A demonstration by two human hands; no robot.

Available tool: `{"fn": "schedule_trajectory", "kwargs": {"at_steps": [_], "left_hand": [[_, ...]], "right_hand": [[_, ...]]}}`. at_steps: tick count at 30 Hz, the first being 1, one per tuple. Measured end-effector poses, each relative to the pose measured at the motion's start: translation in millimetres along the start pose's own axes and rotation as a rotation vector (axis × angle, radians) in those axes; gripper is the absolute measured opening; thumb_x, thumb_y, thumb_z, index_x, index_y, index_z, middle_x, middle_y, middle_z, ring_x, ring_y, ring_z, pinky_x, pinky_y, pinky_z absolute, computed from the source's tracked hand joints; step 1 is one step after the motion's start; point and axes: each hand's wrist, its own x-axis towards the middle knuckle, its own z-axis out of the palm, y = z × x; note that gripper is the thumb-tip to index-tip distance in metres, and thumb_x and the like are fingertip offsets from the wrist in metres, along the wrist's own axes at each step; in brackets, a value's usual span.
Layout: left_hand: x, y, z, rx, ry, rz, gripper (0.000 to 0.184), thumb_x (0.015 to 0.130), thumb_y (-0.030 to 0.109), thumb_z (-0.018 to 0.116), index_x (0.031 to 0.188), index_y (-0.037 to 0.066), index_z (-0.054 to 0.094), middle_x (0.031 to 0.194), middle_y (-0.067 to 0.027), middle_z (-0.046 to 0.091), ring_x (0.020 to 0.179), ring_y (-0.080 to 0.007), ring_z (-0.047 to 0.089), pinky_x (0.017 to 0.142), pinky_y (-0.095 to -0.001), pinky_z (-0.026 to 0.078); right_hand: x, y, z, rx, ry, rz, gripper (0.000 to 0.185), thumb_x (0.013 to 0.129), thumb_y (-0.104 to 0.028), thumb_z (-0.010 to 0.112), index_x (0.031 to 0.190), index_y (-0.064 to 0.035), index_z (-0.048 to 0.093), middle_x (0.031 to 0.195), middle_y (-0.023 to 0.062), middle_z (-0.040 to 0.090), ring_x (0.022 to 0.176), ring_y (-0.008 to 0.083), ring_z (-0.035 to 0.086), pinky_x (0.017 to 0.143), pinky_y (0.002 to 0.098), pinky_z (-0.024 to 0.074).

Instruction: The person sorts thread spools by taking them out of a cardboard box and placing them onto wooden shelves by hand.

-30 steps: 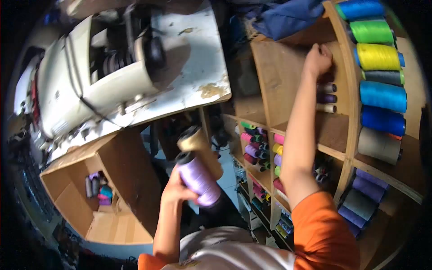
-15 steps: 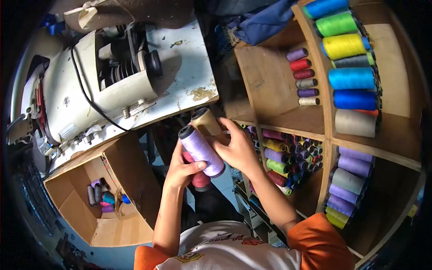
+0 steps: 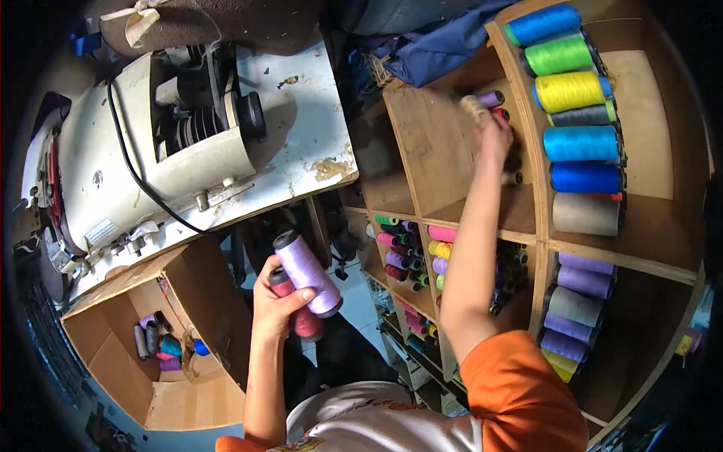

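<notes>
Two thread spools are in my left hand [image 3: 275, 305]: a lilac thread spool [image 3: 309, 275] tilted across the front, and a dark pink thread spool [image 3: 305, 322] partly hidden behind it. My right hand [image 3: 493, 139] reaches into the upper middle shelf compartment [image 3: 429, 151], closed around a beige thread spool [image 3: 475, 111] that looks blurred by motion. Beside that hand are a small purple spool [image 3: 491, 99] and a red spool [image 3: 501, 114]. The hand and forearm hide most of the other small spools there.
A white sewing machine [image 3: 173, 158] stands on a worn white table [image 3: 316, 105] at left. Below it, a cardboard box [image 3: 192, 407] holds several spools. Large colourful spools [image 3: 580, 143] line the right compartment; many smaller ones [image 3: 399, 252] fill the lower shelves.
My right hand has carried the beige spool from beside the lilac one up and right into the shelf compartment. My left hand still holds its two spools, slightly further left and lower.
</notes>
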Motion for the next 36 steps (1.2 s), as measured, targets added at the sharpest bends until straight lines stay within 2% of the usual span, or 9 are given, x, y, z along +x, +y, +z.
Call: {"fn": "schedule_trajectory", "kwargs": {"at_steps": [2, 4, 8, 9, 16, 25, 28, 32, 36], "left_hand": [[-7.7, -5.0, -12.5, -0.003, 0.044, -0.023, 0.055, 0.062, 0.005, 0.082, 0.109, 0.003, 0.055, 0.093, -0.0062, 0.063, 0.085, -0.0153, 0.062, 0.083, -0.0327, 0.05], [-16.0, -8.7, -18.5, -0.017, 0.073, -0.032, 0.055, 0.061, 0.006, 0.083, 0.108, 0.003, 0.056, 0.094, -0.0064, 0.064, 0.085, -0.0156, 0.062, 0.082, -0.0326, 0.05], [-32.8, -26.6, -30.1, -0.018, 0.154, -0.086, 0.056, 0.058, 0.006, 0.085, 0.106, 0.004, 0.056, 0.092, -0.0054, 0.063, 0.084, -0.0153, 0.062, 0.081, -0.0329, 0.051], [-35.7, -33.3, -32.0, -0.044, 0.181, -0.106, 0.055, 0.058, 0.005, 0.085, 0.105, 0.004, 0.057, 0.091, -0.0049, 0.063, 0.083, -0.015, 0.062, 0.081, -0.033, 0.051], [-51.4, -62.8, -47.3, -0.007, 0.212, -0.179, 0.053, 0.059, -0.003, 0.081, 0.105, 0.003, 0.056, 0.092, -0.0068, 0.064, 0.083, -0.0159, 0.063, 0.082, -0.0342, 0.051], [-53.3, -64.8, -43.7, 0.031, 0.198, -0.162, 0.053, 0.06, -0.004, 0.08, 0.106, 0.002, 0.055, 0.093, -0.0092, 0.064, 0.085, -0.0175, 0.063, 0.083, -0.036, 0.052], [-45.9, -59.5, -32.4, 0.089, 0.196, -0.107, 0.05, 0.062, -0.001, 0.08, 0.106, 0.002, 0.056, 0.093, -0.0079, 0.063, 0.084, -0.016, 0.063, 0.082, -0.0341, 0.051], [-18.2, -31.2, 5.3, 0.259, 0.217, -0.092, 0.051, 0.064, 0.005, 0.082, 0.107, 0.002, 0.055, 0.093, -0.0073, 0.063, 0.086, -0.0136, 0.06, 0.081, -0.0304, 0.049], [11.9, -8.0, 29.8, 0.362, 0.083, 0.127, 0.051, 0.065, 0.009, 0.082, 0.108, 0.002, 0.055, 0.095, -0.0072, 0.062, 0.087, -0.0127, 0.059, 0.082, -0.0294, 0.048]], "right_hand": [[72.1, 21.8, 15.0, -0.145, -0.09, 0.053, 0.037, 0.075, -0.019, 0.071, 0.104, 0.0008, 0.063, 0.098, 0.0116, 0.063, 0.083, 0.0223, 0.063, 0.071, 0.0328, 0.0543], [144.0, 55.5, 32.5, -0.558, 0.051, -0.095, 0.035, 0.072, -0.023, 0.073, 0.096, 0.001, 0.066, 0.098, 0.0144, 0.066, 0.084, 0.0244, 0.065, 0.075, 0.0357, 0.0542], [145.8, 21.2, 51.5, -1.044, 0.015, -0.32, 0.041, 0.067, -0.032, 0.077, 0.089, 0.0017, 0.068, 0.097, 0.0208, 0.067, 0.092, 0.0289, 0.066, 0.08, 0.0409, 0.053], [155.1, 22.3, 57.0, -1.008, 0.015, -0.295, 0.037, 0.068, -0.019, 0.074, 0.097, 0.0006, 0.066, 0.103, 0.0228, 0.064, 0.096, 0.0363, 0.063, 0.08, 0.041, 0.0513], [170.9, 29.5, 46.6, -1.284, 0.026, -0.339, 0.034, 0.075, -0.031, 0.068, 0.103, -0.0119, 0.068, 0.108, 0.0169, 0.065, 0.109, 0.0363, 0.058, 0.089, 0.0449, 0.0466], [142.3, 20.9, 53.7, -1.068, 0.078, -0.294, 0.034, 0.077, -0.029, 0.066, 0.105, -0.0086, 0.065, 0.113, 0.0165, 0.062, 0.109, 0.0364, 0.055, 0.092, 0.0491, 0.0391], [113.5, 43.9, 63.5, -0.567, 0.55, -0.493, 0.035, 0.075, -0.031, 0.071, 0.098, -0.0052, 0.066, 0.11, 0.0174, 0.063, 0.103, 0.0355, 0.058, 0.089, 0.0434, 0.042], [-34.4, 31.3, 39.2, -0.062, -0.125, -0.462, 0.029, 0.078, -0.015, 0.067, 0.101, 0.0025, 0.064, 0.104, 0.0146, 0.066, 0.096, 0.0266, 0.062, 0.085, 0.0368, 0.0469], [-61.9, 42.3, 25.3, -0.051, -0.096, -0.305, 0.038, 0.077, -0.012, 0.066, 0.112, 0.002, 0.06, 0.109, 0.0159, 0.064, 0.101, 0.0244, 0.06, 0.088, 0.0335, 0.0459]]}}
